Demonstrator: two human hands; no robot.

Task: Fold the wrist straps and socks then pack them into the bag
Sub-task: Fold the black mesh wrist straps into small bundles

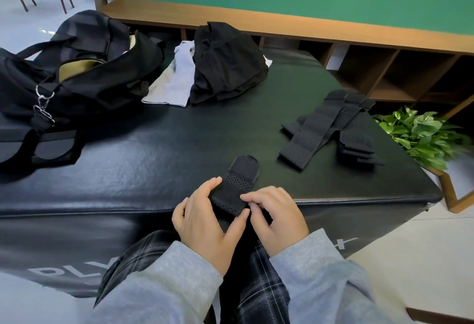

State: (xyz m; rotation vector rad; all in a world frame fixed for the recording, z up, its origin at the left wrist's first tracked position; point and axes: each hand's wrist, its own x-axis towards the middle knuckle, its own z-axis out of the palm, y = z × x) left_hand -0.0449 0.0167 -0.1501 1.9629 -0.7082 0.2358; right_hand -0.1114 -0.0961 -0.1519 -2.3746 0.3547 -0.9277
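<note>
Lying diagonally, the wrist strap (236, 187) points up-right between both hands.

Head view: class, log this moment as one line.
both hands: grip black perforated wrist strap | place: black padded box edge | black duffel bag: open

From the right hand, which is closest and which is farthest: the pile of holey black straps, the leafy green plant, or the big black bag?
1. Pile of perforated black wrist straps, just beyond the right hand, to its right.
2. Leafy green plant, off the right edge of the black padded box.
3. Big black duffel bag, far left.
</note>
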